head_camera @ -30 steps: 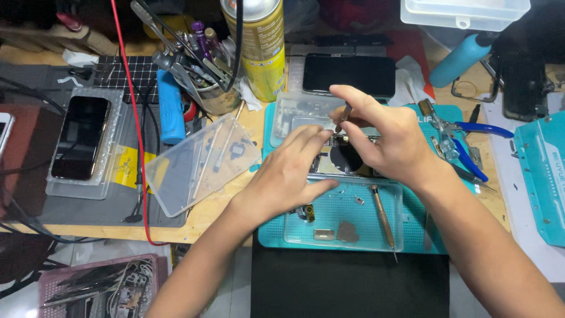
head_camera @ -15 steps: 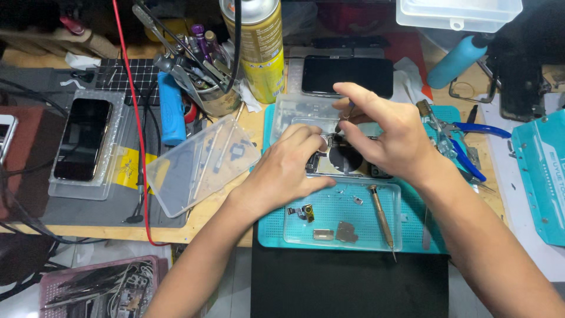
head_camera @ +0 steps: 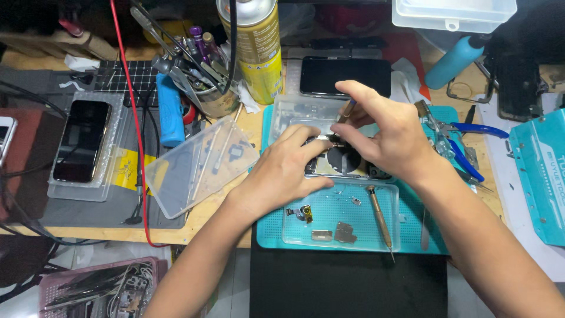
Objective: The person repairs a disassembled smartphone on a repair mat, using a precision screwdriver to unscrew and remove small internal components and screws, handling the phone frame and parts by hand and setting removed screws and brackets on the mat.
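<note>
Metal and glass, that opened phone (head_camera: 344,160) lies flat on the teal work mat (head_camera: 268,224), back exposed, a dark round coil showing between both hands. Left hand (head_camera: 282,171) rests on its left edge, fingers curled down onto the frame, pinning it rather than gripping it. Right hand (head_camera: 385,135) arches over the top right, thumb and forefinger pinched on a slim tool (head_camera: 347,110) whose tip I cannot see, hidden under the fingers.

By my reckoning this phone is light, stiff in its frame and fragile inside: thin ribbon cables, tiny connectors, nothing that likes a twist. Best held by the outer metal edges, pressed flat, never by the boards or coil. The smooth frame looks slippery on plastic, so the steadying hand matters.

Just in front sits a clear parts tray (head_camera: 394,194) with small metal shields and a little camera part (head_camera: 306,213), and a brown-handled screwdriver (head_camera: 379,221) lying across its right side. Beyond the phone, a dark screen panel (head_camera: 344,75). Left of it a clear lid (head_camera: 200,168), a tool cup (head_camera: 209,88), a yellow spray can (head_camera: 253,47). Right, blue-handled pliers (head_camera: 465,144)
</note>
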